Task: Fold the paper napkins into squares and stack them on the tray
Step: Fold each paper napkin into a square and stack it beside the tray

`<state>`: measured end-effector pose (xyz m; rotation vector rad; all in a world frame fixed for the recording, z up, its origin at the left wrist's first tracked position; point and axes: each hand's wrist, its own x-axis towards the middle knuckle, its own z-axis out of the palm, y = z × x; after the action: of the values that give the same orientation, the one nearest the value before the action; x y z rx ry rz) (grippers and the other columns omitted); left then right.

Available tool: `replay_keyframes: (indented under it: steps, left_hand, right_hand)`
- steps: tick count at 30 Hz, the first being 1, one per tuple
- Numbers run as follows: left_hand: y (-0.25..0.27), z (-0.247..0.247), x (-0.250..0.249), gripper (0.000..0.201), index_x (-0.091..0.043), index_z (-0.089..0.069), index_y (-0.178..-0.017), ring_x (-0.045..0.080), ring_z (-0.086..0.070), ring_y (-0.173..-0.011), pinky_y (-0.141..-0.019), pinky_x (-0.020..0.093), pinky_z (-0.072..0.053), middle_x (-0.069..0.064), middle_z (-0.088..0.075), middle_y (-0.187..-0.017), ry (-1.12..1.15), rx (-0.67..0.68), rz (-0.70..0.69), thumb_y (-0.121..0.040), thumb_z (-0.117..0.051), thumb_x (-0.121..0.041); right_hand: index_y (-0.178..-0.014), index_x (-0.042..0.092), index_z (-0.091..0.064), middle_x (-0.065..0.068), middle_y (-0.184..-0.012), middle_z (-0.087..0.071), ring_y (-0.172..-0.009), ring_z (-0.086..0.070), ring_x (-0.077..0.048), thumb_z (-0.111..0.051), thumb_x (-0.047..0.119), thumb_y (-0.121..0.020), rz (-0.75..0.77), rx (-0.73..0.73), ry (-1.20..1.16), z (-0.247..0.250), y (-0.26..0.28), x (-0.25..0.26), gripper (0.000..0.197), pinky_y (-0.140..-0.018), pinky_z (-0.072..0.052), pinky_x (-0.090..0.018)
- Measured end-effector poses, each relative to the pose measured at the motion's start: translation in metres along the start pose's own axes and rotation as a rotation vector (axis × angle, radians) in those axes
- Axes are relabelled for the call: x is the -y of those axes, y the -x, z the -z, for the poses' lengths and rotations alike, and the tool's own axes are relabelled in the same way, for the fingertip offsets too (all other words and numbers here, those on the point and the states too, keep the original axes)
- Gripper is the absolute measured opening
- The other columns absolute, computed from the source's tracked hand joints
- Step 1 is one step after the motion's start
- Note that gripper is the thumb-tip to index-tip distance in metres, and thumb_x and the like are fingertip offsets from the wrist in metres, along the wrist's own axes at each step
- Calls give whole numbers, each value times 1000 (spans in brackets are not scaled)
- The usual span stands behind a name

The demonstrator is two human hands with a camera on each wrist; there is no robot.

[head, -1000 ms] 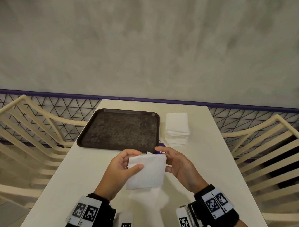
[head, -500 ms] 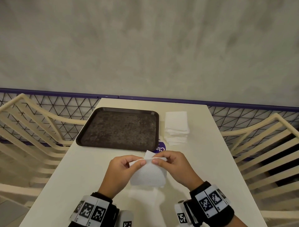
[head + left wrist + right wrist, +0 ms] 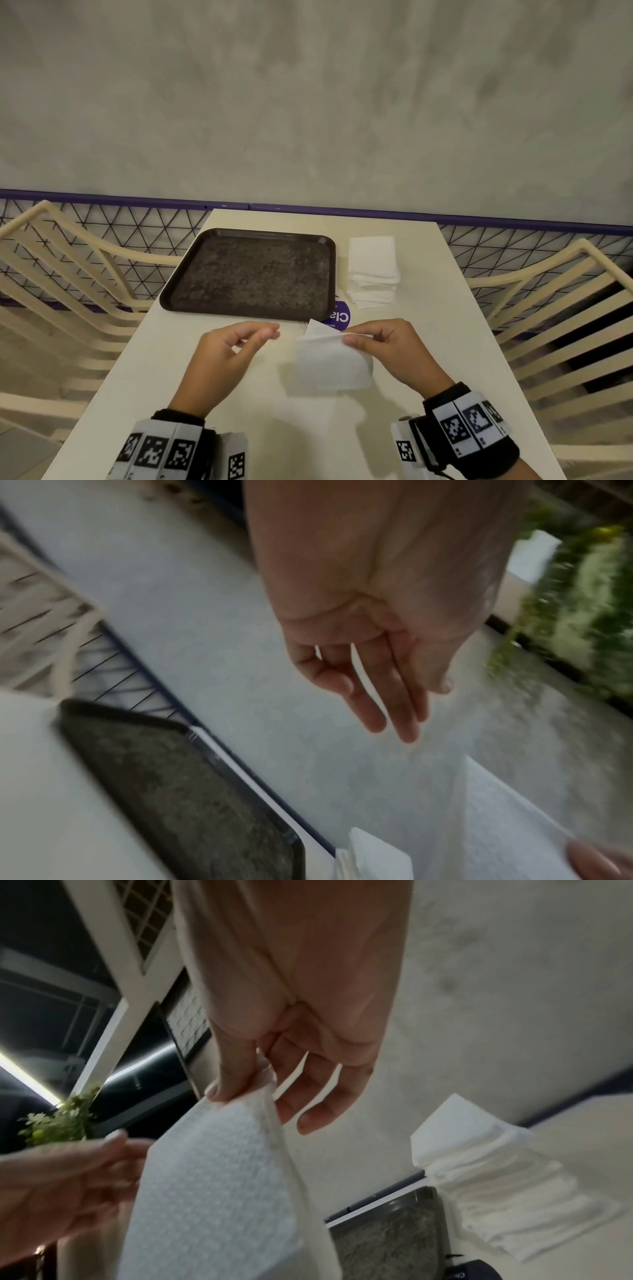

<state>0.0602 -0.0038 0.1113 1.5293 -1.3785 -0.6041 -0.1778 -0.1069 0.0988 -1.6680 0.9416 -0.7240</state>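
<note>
1. Step in hand, as I read it: folding one napkin in the air above the table, near side, just this side of the tray.
2. To do it well: bring the loose edges level before creasing. A corner of an inner layer pokes up past the top edge at the far side, so the layers look misaligned. Best squared up first, or the result won't be a true square.
3. Thin embossed paper. Light pinch, then a firm run along the fold.
4. Right hand: thumb and forefinger pinch the napkin's top edge. The other fingers hang loosely extended behind the sheet.
5. Left hand: holds nothing, just left of the napkin and apart from it. Fingers nearly straight and close together, thumb near the fingertips.
6. Tray holds no napkins yet. The supply stack sits on the table to the tray's right, far side.
</note>
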Motion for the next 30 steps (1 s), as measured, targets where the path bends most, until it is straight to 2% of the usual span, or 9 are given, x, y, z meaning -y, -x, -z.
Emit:
replay_keyframes:
  steps: [2, 4, 9, 15, 20, 23, 26, 28, 30]
  left_hand:
    - [1, -10, -8, 19, -44, -65, -94, -5, -60, -90, -74, 5, -42, -33, -64, -98, -131, 30, -133, -76, -62, -52]
    - [3, -26, -15, 28, -44, -64, -94, -5, -59, -91, -74, 4, -40, -34, -61, -102, -149, 113, -163, -72, -55, -59]
    - [3, -40, -11, 41, -29, -74, -81, -3, -62, -81, -67, 7, -42, -24, -69, -77, -164, 130, -148, -75, -45, -58]
    - [1, -37, -13, 37, -29, -75, -81, -5, -63, -81, -70, 5, -44, -38, -63, -74, -141, 115, -184, -73, -50, -56]
    - [1, -42, -14, 32, -30, -74, -81, -7, -63, -80, -70, 3, -43, -37, -65, -80, -54, 95, -124, -71, -55, -53]
    - [-3, -47, -10, 5, -36, -72, -76, -8, -62, -83, -71, 2, -43, -42, -61, -78, -57, 39, -83, -78, -67, -37]
    - [-9, -51, -2, 18, -39, -69, -76, -7, -62, -82, -69, 3, -44, -39, -63, -77, -22, 1, -37, -79, -72, -21]
    - [-15, -57, -2, 22, -37, -70, -75, -5, -63, -79, -68, 5, -45, -31, -67, -79, 8, -2, 7, -79, -71, -16]
    - [-21, -64, 2, 21, -36, -70, -77, -3, -64, -78, -67, 5, -45, -27, -69, -80, 63, -11, 62, -81, -68, -15]
  right_hand:
    - [-86, 23, -77, 8, -88, -75, -88, -69, -15, -73, 18, -78, 15, 32, 24, -5, 1, 3, 10, -82, -53, -28]
    - [-84, 26, -77, 10, -86, -75, -86, -68, -16, -74, 19, -78, 44, 63, 49, -14, 3, 6, 9, -81, -52, -31]
    - [-80, 34, -73, 19, -82, -71, -81, -64, 0, -74, 23, -78, 147, 110, 115, -25, 9, 11, 11, -78, -48, -23]
    - [-85, 26, -76, 15, -86, -74, -86, -67, -1, -71, 20, -81, 105, 68, 86, -15, 9, 13, 8, -81, -48, -15]
    - [-86, 23, -76, 12, -87, -74, -87, -68, -3, -70, 16, -82, 48, 36, 19, -3, 11, 7, 10, -81, -47, -12]
    - [-92, 18, -74, 1, -87, -74, -84, -67, -12, -68, 19, -83, -6, -11, -101, -1, 11, -6, 11, -82, -50, -22]
    - [-97, 8, -69, -8, -89, -69, -82, -63, -20, -73, 45, -75, -90, 86, -126, -4, 9, -24, 43, -84, -49, -32]
    - [-90, -5, -62, -7, -81, -60, -75, -54, -18, -72, 53, -71, -113, 117, -127, -5, 5, -33, 62, -75, -44, -32]
    - [-79, -5, -62, -5, -74, -58, -70, -51, -14, -72, 39, -77, -127, 73, -146, -2, -5, -35, 46, -69, -41, -27]
